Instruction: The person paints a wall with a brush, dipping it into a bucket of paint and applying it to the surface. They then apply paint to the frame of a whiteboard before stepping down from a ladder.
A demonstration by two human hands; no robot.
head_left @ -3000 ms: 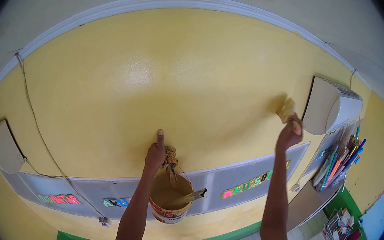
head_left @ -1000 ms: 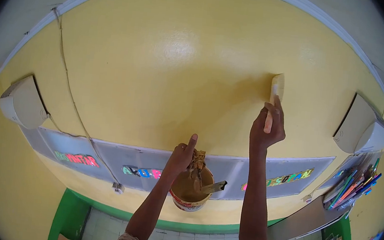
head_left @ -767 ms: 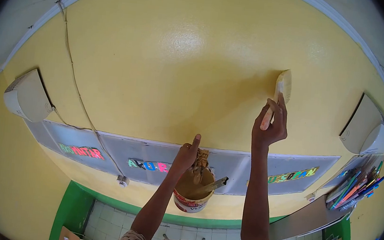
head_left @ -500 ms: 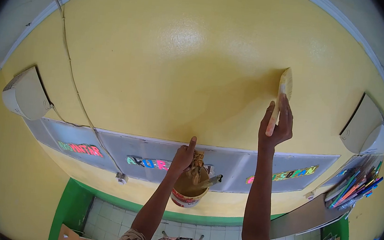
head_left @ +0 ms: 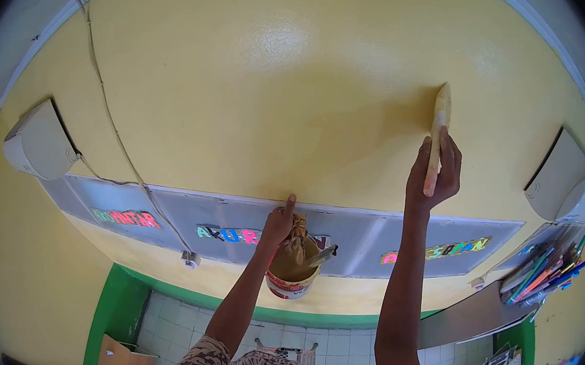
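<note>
At the far left, a white box-shaped wall unit is mounted on the glossy yellow wall. A thin dark cable runs down the wall from the upper left to a small white fitting. The fitting sits below the long grey panel strip with coloured letters. Under the strip, a green painted band meets the white tiled floor.

Your left hand is closed around the cloth-wrapped handle of the small round paint bucket with a red-and-white label. The index finger is extended upward, with its tip at the top edge of the grey strip. The bucket hangs just below the hand, in front of the strip, and holds tan paint. A stick-like tool leans out over its right rim.

Your right hand is raised well above and to the right of the bucket. Its fingers are wrapped around the pale handle of the flat paintbrush, which stands nearly upright. The bristles rest against the yellow wall, at the right edge of a darker-toned patch.

At the far right, a second white wall unit is fixed to the wall. A bundle of coloured rods stands just below it.
</note>
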